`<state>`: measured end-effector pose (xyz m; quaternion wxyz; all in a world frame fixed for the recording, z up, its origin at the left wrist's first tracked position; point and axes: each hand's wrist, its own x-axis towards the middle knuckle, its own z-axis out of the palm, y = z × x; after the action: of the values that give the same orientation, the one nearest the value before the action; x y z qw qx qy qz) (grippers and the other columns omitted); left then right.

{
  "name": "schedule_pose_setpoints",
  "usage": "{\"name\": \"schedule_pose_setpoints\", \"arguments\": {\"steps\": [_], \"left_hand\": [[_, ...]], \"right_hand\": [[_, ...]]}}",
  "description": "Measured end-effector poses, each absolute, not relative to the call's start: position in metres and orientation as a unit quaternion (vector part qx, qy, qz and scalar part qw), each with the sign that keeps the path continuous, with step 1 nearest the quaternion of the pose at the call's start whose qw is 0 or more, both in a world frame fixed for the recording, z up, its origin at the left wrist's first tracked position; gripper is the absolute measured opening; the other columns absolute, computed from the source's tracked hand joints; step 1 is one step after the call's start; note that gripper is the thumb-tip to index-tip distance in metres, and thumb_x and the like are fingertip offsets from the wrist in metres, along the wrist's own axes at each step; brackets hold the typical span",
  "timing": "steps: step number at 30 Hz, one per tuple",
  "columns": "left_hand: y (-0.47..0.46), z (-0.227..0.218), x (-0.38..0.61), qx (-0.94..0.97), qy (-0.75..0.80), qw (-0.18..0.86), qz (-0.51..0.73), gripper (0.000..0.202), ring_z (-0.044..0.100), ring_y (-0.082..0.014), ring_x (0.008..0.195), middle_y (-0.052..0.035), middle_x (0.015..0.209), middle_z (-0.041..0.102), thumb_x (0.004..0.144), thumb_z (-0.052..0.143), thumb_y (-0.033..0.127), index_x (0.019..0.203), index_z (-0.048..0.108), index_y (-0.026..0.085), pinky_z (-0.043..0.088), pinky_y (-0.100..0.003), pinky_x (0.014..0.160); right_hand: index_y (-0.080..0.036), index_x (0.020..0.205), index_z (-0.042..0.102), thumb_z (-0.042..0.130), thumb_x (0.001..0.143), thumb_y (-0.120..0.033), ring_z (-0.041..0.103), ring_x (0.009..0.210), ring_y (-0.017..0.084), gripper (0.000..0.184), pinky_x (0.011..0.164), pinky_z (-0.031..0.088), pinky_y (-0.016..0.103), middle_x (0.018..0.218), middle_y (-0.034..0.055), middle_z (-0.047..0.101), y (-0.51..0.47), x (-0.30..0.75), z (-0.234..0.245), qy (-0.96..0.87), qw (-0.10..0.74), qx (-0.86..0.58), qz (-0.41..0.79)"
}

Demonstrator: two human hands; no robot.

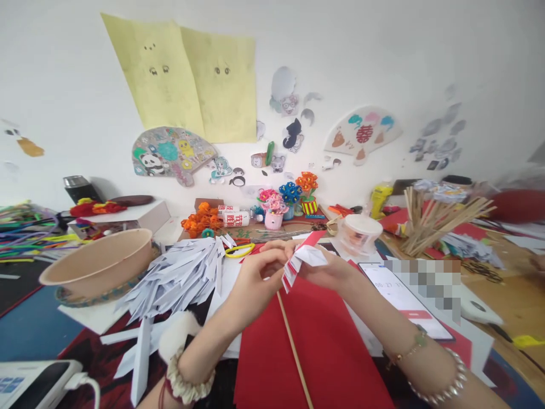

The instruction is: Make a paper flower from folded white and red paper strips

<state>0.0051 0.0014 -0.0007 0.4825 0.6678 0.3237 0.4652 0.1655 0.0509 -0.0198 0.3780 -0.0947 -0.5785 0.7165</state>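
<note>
Both my hands are closed on a folded red-and-white paper piece point(303, 260), held above the table. My left hand point(264, 267) pinches its left side, and my right hand point(330, 272) grips it from the right, its fingers partly hidden behind the paper. Just below, a thin wooden stick point(293, 346) runs down toward me over a stack of red paper point(340, 335). I cannot tell whether the stick's upper end touches the folded piece. To the left of my left hand lies a heap of folded white paper strips point(179, 272).
A beige bowl point(102, 258) stands at the left. On the right lie a phone point(404, 301) showing a timer and a bundle of wooden sticks point(438, 218). Pipe-cleaner flowers point(290, 193) and a clear plastic tub point(360, 233) stand near the wall.
</note>
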Motion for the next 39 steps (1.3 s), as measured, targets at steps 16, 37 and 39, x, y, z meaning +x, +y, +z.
{"name": "schedule_pose_setpoints", "arguments": {"steps": [16, 37, 39], "left_hand": [[0.001, -0.020, -0.026, 0.768, 0.405, -0.235, 0.436, 0.014, 0.066, -0.0168, 0.069, -0.0048, 0.080, 0.074, 0.092, 0.057, 0.012, 0.084, 0.068, 0.013, 0.044, -0.026, 0.063], [0.010, -0.041, -0.022, 0.790, 0.416, -0.248, 0.376, 0.019, 0.066, -0.0195, 0.069, -0.0067, 0.079, 0.073, 0.095, 0.052, 0.015, 0.086, 0.068, 0.014, 0.046, -0.029, 0.062], [0.011, -0.042, -0.022, 0.794, 0.418, -0.225, 0.378, 0.020, 0.067, -0.0200, 0.071, -0.0078, 0.081, 0.073, 0.095, 0.051, 0.015, 0.084, 0.068, 0.014, 0.047, -0.030, 0.063]], "right_hand": [[-0.019, 0.094, 0.074, 0.077, 0.079, -0.045, 0.065, 0.086, 0.020, 0.030, 0.078, 0.051, 0.031, 0.092, 0.0068, 0.072, 0.046, 0.158, -0.045, -0.610, 0.477, -0.229, 0.589], [-0.015, 0.087, 0.071, 0.078, 0.074, -0.043, 0.066, 0.075, 0.019, 0.032, 0.071, 0.052, 0.032, 0.083, 0.0054, 0.073, 0.047, 0.157, -0.047, -0.633, 0.415, -0.319, 0.571], [-0.015, 0.082, 0.070, 0.078, 0.074, -0.044, 0.064, 0.071, 0.017, 0.031, 0.068, 0.051, 0.030, 0.078, 0.0039, 0.071, 0.047, 0.159, -0.044, -0.636, 0.413, -0.314, 0.571]]}}
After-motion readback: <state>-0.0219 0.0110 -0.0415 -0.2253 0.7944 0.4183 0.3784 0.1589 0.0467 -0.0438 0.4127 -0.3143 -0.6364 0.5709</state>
